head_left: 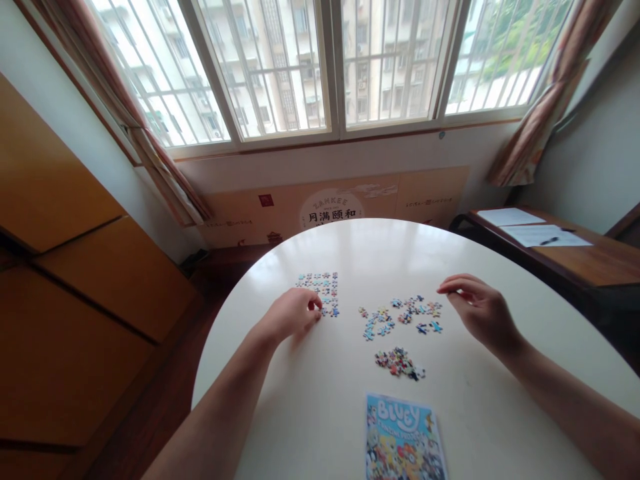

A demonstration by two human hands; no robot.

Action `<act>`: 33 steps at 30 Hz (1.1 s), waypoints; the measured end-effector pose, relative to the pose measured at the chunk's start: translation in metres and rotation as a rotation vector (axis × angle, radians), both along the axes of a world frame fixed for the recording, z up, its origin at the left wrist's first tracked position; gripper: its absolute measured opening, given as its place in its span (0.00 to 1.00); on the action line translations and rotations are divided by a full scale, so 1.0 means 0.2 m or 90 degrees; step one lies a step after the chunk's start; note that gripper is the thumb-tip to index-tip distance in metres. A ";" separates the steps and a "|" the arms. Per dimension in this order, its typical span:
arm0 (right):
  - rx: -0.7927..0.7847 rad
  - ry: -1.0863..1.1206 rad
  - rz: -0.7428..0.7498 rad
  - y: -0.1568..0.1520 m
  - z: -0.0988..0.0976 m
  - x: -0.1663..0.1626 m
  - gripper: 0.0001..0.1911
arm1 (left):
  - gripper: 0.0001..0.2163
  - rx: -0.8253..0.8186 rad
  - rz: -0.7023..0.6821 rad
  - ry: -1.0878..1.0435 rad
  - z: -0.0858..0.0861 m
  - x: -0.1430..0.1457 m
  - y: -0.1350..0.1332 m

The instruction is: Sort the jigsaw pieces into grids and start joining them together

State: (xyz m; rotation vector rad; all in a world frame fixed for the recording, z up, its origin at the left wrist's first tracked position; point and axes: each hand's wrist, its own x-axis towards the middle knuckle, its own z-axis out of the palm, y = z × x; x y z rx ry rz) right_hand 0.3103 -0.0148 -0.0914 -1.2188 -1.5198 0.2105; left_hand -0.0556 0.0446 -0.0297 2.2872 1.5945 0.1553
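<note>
I look down on a round white table (400, 253). My left hand (293, 313) rests on it with fingers curled, its fingertips pinched at the lower edge of a partly joined jigsaw patch (323, 288). Whether a piece sits in that pinch is too small to make out. My right hand (477, 308) hovers just right of a spread of loose jigsaw pieces (403, 315), fingers bent and drawn together, nothing visible in them. A small heap of pieces (399, 363) lies nearer to me. A blue picture card marked "Bluey" (404, 440) lies at the near edge.
A dark wooden side table (575, 257) with white papers (530, 225) and a pen stands at the right. Wooden cabinets (65, 267) fill the left. A barred window (330, 67) with curtains and a printed board (335, 207) below it lie behind the table.
</note>
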 end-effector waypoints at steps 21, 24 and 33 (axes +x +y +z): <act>-0.004 0.008 -0.009 0.00 0.02 0.00 0.08 | 0.09 0.215 0.121 -0.105 0.10 -0.08 0.01; -0.003 0.006 -0.005 0.00 0.02 0.00 0.08 | 0.09 0.204 0.112 -0.098 0.08 -0.05 0.01; -0.016 -0.006 0.014 0.00 0.03 0.01 0.08 | 0.11 0.168 0.088 -0.065 0.05 -0.03 0.01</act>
